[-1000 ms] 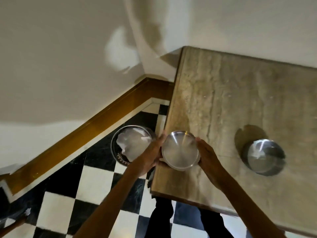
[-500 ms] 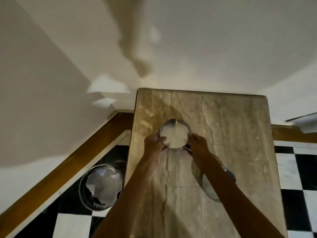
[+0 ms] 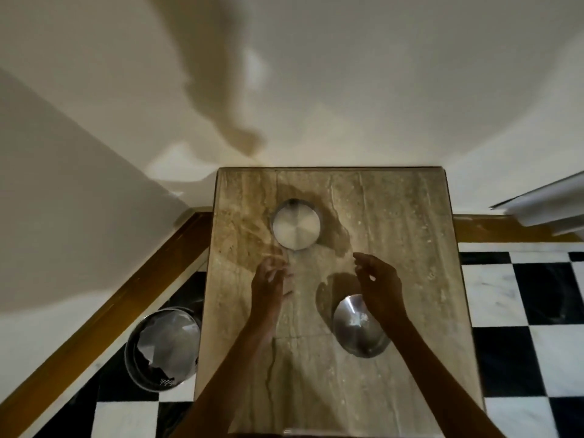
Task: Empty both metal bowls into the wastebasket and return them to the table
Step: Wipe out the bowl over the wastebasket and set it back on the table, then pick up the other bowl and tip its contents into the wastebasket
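Note:
One metal bowl (image 3: 296,225) stands upright at the far left of the beige stone table (image 3: 410,216), its inside bare. A second metal bowl (image 3: 354,327) sits nearer on the right, partly hidden by my right forearm, with a small pale speck inside. My left hand (image 3: 270,284) hovers open just in front of the far bowl, blurred and apart from it. Open too, my right hand (image 3: 377,281) floats above the table between the two bowls. The round metal wastebasket (image 3: 162,347) stands on the floor left of the table, with crumpled paper in it.
The table is pushed against a cream wall. A wooden skirting board (image 3: 94,320) runs along the wall by the wastebasket. Black and white checkered floor tiles (image 3: 521,311) lie to the right and left. A pale ledge (image 3: 543,200) juts in at the right edge.
Both hands carried the bowl from the table's left edge by the wastebasket to the far left of the table, set it down, let go and drew back toward me.

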